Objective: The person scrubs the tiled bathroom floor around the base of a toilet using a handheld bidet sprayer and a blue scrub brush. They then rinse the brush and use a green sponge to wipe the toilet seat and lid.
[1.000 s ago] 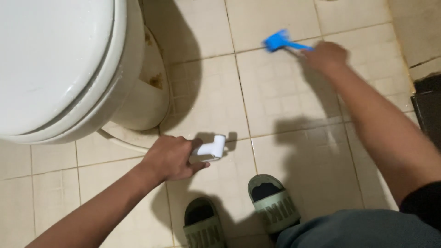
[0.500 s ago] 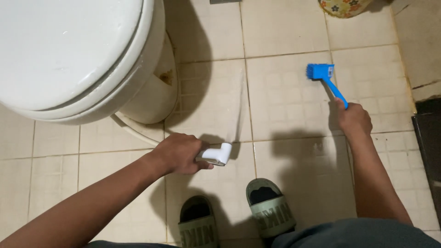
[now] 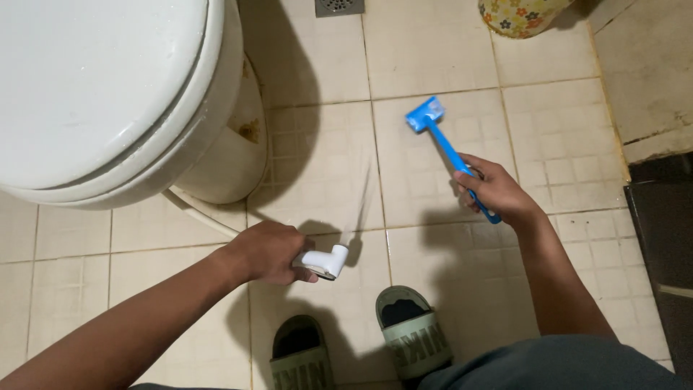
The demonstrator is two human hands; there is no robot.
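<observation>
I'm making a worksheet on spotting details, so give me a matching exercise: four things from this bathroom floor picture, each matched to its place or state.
Things:
1. white spray nozzle
2. blue brush
3. floor drain
4. green slippers

Places or states:
A. at the top edge of the tiles
B. on the person's feet
C. held in the left hand, spraying
D. held in the right hand, head on the tiles

Pairs: 1-C, 2-D, 3-A, 4-B
</observation>
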